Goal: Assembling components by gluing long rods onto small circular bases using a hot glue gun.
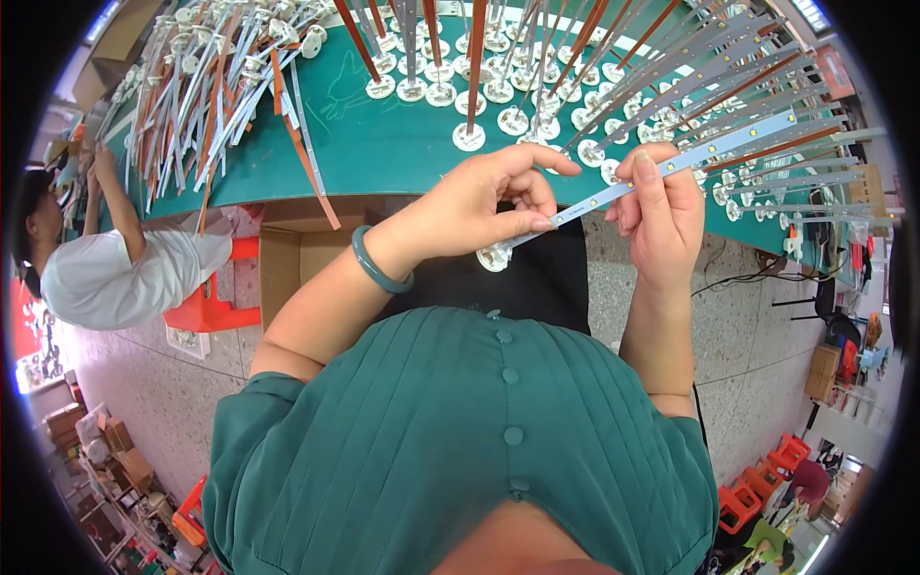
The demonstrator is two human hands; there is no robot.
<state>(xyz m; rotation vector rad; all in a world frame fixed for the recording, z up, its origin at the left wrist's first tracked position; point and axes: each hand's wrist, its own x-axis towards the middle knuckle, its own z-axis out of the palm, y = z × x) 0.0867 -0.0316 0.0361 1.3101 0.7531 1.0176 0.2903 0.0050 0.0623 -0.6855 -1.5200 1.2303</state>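
Observation:
A pale LED strip [671, 169] with small yellow chips slants up to the right in front of me. At its lower end is a round white plastic base [494, 257]. My right hand [666, 211] is closed on the strip around its middle, thumb on top. My left hand [484, 201], with a bangle on its wrist, has its thumb and curled fingers closed on the strip close to the base. The left index finger reaches out toward the right, off the strip.
Many strips stand upright on white bases [469, 137] across the green table [335, 105]. A heap of loose strips [216, 105] lies at the left. A cardboard box [292, 244] sits below the table edge. Another person [115, 273] works at the far left, beside a red stool [206, 307].

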